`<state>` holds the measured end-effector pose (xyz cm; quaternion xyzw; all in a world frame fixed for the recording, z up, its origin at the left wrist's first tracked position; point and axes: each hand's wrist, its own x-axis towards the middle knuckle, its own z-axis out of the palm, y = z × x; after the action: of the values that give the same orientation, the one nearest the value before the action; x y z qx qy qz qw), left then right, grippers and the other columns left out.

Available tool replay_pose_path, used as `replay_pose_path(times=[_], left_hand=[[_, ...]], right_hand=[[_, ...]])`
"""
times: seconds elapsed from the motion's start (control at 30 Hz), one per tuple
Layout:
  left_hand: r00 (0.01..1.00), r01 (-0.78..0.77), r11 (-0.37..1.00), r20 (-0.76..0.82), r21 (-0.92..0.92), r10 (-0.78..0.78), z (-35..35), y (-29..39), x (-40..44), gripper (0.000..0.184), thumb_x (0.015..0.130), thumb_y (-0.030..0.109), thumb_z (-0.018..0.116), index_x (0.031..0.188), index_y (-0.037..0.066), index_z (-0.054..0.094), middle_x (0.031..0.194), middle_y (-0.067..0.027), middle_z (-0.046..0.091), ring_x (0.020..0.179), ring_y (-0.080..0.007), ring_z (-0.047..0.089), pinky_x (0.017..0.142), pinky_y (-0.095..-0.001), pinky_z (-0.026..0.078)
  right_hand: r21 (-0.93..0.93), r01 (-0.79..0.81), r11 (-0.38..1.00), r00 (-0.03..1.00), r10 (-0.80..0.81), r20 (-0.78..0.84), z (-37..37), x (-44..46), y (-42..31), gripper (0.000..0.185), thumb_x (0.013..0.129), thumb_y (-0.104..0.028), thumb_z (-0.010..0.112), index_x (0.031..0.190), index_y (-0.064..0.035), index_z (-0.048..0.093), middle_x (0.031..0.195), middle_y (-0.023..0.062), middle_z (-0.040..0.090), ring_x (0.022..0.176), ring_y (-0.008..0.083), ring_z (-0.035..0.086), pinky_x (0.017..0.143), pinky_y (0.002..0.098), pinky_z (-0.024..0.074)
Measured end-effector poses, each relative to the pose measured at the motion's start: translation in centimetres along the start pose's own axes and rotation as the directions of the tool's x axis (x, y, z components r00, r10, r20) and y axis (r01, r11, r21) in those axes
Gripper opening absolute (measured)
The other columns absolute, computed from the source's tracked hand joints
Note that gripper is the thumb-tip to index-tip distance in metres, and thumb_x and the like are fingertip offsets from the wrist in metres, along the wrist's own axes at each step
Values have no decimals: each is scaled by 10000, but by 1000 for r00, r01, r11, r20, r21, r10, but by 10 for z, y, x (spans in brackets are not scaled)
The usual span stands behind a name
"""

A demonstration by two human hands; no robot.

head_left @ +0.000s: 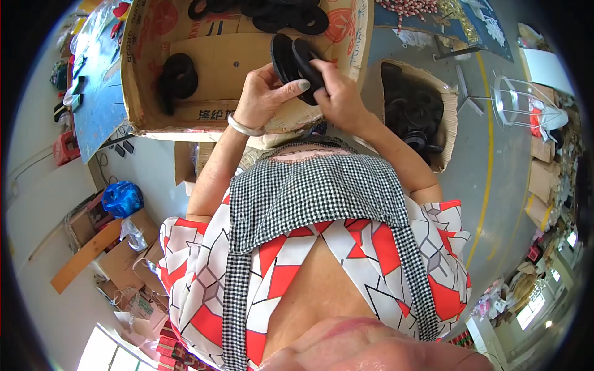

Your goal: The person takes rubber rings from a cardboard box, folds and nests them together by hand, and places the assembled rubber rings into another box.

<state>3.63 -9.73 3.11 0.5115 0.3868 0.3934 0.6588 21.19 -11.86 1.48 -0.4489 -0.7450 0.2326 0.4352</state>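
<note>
Above the near edge of a cardboard box, my left hand (263, 96) is closed on a black ring (284, 59), its thumb laid along the lower part. Beside it, my right hand (340, 96) has its fingers wrapped on a second black ring (307, 62), which touches or nearly touches the first. Both rings are tilted, and I cannot tell if more are stacked between them. In the cardboard box (216, 55), several black rings (303, 21) lie at the far side. Another black ring-shaped piece (179, 77) sits at the left.
A second carton (451, 133) holding black items stands on the floor at the right. Blue-topped tables (102, 102) flank the box, the right one with red and white beads (408, 7). A white wire stand (516, 102) and a blue bag (122, 199) are farther off.
</note>
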Motion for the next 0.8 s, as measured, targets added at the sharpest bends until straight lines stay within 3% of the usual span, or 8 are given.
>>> replay_pose_path(times=[0.13, 0.17, 0.2, 0.23, 0.27, 0.4, 0.57, 0.8], left_hand=[[993, 112, 974, -12, -196, -117, -5, 12, -5, 302, 786, 125, 706, 1019, -38, 605, 894, -45, 645, 797, -89, 585, 737, -239, 492], [999, 37, 985, -26, -168, -41, -22, -3, -2, 313, 788, 137, 702, 1031, -34, 605, 910, -47, 644, 823, -103, 597, 775, -253, 488], [998, 29, 986, -48, -165, -38, -35, -8, -3, 318, 789, 164, 704, 1032, -19, 609, 913, -55, 648, 813, -111, 604, 790, -259, 487], [994, 14, 980, -101, -201, -35, -41, -2, -4, 322, 780, 182, 716, 1020, -7, 613, 906, -57, 649, 794, -110, 609, 751, -237, 494], [992, 64, 969, -95, -237, -89, -64, -16, -5, 316, 781, 185, 717, 1011, -5, 614, 900, -55, 647, 781, -107, 614, 716, -214, 501], [974, 22, 965, -212, -263, -80, -40, -16, -4, 310, 788, 169, 711, 1012, -19, 608, 900, -57, 645, 787, -111, 617, 728, -219, 507], [976, -25, 962, -217, -270, -35, -4, -18, 2, 313, 802, 203, 701, 985, -33, 607, 881, -64, 644, 774, -109, 605, 746, -238, 494], [989, 11, 942, -134, -334, -59, 2, -9, -5, 308, 826, 219, 673, 987, -36, 605, 871, -66, 641, 772, -106, 600, 718, -255, 508]], right_hand=[[471, -447, 760, 887, 445, 124, -22, 10, 9, 323, 747, -8, 451, 1049, -11, 564, 771, 29, 593, 685, 83, 524, 632, 250, 449], [142, -279, 950, 958, 285, -24, -26, -4, 62, 296, 751, -23, 445, 1018, -4, 572, 751, 32, 582, 693, 118, 538, 639, 258, 449], [408, -184, 894, 970, 232, -71, -55, 11, 46, 280, 756, -21, 415, 989, 44, 556, 739, 38, 570, 699, 164, 549, 648, 283, 456], [914, -274, 300, 833, 548, 70, -74, 13, 76, 276, 731, 25, 394, 960, 85, 536, 725, 50, 564, 698, 203, 557, 651, 300, 466], [976, -66, 208, 785, 615, -78, -96, 16, 78, 293, 708, 74, 379, 961, 101, 523, 774, 84, 572, 695, 202, 556, 672, 316, 485], [-8, -184, 983, 697, 125, -706, -80, 26, 45, 278, 734, 35, 454, 994, 40, 551, 904, 97, 591, 801, 162, 576, 747, 295, 482], [238, -168, 957, 984, 148, 100, -4, 8, -8, 381, 805, -156, 561, 1154, -15, 502, 939, 109, 570, 867, 208, 557, 782, 332, 443], [377, -231, 897, 958, 143, 248, -12, 13, -7, 330, 782, -170, 690, 1025, 22, 577, 842, 44, 567, 778, 110, 531, 693, 242, 433]])
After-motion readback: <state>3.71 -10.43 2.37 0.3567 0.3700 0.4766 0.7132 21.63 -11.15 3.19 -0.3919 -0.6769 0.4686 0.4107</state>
